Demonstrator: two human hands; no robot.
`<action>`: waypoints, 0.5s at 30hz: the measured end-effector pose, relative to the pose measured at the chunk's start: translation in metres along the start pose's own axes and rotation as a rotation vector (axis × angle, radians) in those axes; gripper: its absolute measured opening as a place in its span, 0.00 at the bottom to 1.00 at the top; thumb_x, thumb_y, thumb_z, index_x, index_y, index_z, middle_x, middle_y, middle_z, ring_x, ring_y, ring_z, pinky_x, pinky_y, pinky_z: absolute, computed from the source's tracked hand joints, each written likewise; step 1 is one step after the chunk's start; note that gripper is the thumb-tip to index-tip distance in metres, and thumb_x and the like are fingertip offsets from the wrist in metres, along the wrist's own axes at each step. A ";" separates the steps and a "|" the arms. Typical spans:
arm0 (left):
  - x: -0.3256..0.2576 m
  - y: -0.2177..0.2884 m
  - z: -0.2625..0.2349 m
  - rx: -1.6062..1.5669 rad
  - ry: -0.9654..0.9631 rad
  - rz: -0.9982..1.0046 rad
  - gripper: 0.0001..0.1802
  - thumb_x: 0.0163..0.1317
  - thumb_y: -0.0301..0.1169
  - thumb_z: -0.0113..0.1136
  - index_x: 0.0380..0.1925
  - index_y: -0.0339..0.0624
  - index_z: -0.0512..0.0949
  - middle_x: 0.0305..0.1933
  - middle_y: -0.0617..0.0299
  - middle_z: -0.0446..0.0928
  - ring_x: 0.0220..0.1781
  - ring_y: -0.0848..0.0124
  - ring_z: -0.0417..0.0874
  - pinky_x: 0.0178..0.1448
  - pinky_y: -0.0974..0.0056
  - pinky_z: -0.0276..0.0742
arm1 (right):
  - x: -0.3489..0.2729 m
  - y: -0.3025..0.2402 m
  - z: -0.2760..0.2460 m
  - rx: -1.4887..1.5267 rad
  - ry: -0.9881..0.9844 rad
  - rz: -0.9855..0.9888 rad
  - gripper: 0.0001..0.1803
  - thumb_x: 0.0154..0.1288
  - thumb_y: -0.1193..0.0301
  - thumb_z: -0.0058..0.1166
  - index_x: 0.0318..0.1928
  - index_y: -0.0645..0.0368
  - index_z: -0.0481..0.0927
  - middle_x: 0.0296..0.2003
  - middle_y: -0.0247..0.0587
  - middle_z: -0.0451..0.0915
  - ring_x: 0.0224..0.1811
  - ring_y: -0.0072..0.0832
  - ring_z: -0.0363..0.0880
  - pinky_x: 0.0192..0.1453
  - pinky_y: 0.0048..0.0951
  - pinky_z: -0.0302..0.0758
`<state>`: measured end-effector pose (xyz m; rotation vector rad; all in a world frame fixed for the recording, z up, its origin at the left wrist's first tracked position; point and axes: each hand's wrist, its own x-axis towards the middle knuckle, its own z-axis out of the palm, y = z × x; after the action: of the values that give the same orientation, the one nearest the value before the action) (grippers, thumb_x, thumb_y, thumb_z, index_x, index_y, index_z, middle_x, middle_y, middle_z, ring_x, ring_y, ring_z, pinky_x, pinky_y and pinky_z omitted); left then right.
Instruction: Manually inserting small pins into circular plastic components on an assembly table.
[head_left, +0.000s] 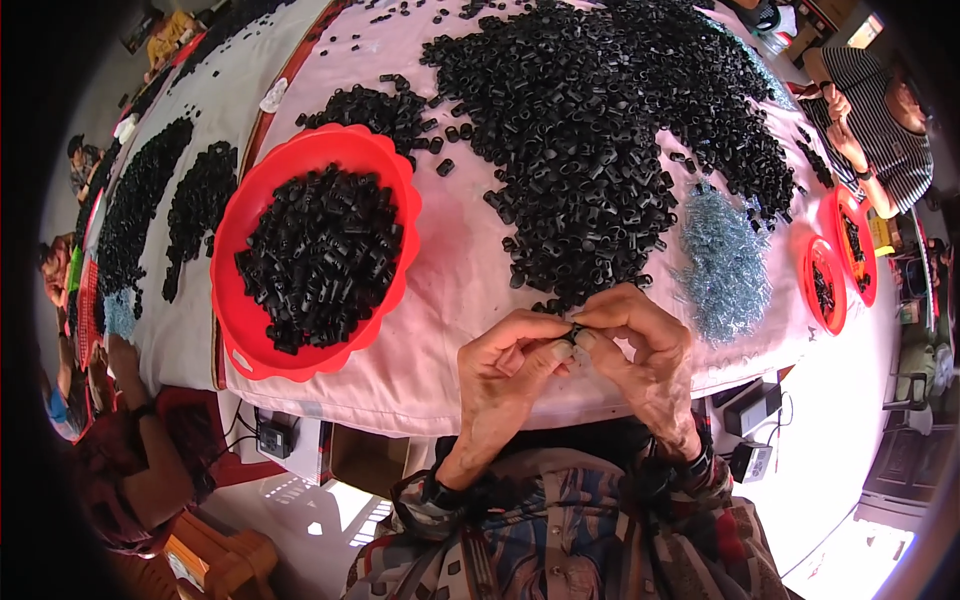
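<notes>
From where I stand, everything turns on the small dark piece of what looks like black plastic, which sits right between the person's two hands, at the near edge of the bench. The left hand meets it from the left and the right hand from the right, neither one nearer; each has thumb and forefinger brought together in a pinch on it, with the other fingers loosely bent. The fingertips cover so much of the piece that I can't tell which way its long axis runs. Just beyond the fingers begins a broad, sprawling heap of short, hollow black plastic pieces, smooth and faintly glossy, tumbled at every angle. To the left, nearer the left hand, stands a wide red plastic bowl with a scalloped rim, well filled with a mound of similar-looking black pieces. To the right, nearer the right hand, lies a loose, glittering heap of thin, pale blue slivers, bristly in texture, though too fine for me to say whether they are metal or plastic. Under it all, the bench wears a pale pink cloth, softly creased and hanging over the near edge.
</notes>
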<state>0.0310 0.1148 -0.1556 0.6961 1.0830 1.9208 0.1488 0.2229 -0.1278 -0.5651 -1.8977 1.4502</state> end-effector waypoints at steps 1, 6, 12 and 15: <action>0.000 0.000 0.000 0.006 0.013 -0.012 0.09 0.64 0.16 0.60 0.45 0.29 0.80 0.43 0.52 0.81 0.38 0.70 0.83 0.42 0.67 0.81 | 0.000 -0.001 0.000 -0.004 -0.001 0.025 0.10 0.59 0.86 0.61 0.42 0.66 0.82 0.39 0.41 0.82 0.37 0.21 0.82 0.39 0.21 0.79; -0.001 -0.001 -0.004 0.000 -0.019 -0.013 0.10 0.66 0.17 0.60 0.47 0.31 0.80 0.45 0.56 0.81 0.40 0.73 0.82 0.45 0.69 0.80 | 0.000 -0.009 -0.003 -0.165 -0.053 -0.038 0.11 0.57 0.86 0.62 0.42 0.67 0.81 0.40 0.46 0.83 0.38 0.28 0.84 0.41 0.27 0.81; -0.001 0.001 0.000 -0.009 0.027 0.007 0.09 0.66 0.17 0.59 0.46 0.30 0.80 0.44 0.56 0.82 0.40 0.74 0.82 0.46 0.70 0.80 | -0.001 -0.019 0.001 -0.318 -0.073 -0.199 0.20 0.52 0.84 0.65 0.47 0.65 0.79 0.46 0.50 0.82 0.41 0.36 0.85 0.44 0.31 0.82; -0.002 0.006 0.006 0.005 0.075 -0.018 0.09 0.67 0.16 0.59 0.46 0.30 0.80 0.43 0.57 0.83 0.41 0.73 0.84 0.48 0.70 0.80 | -0.002 -0.018 0.004 -0.379 -0.114 -0.237 0.24 0.50 0.83 0.67 0.49 0.69 0.74 0.47 0.56 0.79 0.45 0.47 0.83 0.45 0.37 0.84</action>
<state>0.0347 0.1135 -0.1479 0.6188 1.1371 1.9429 0.1485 0.2138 -0.1119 -0.4152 -2.2641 0.9963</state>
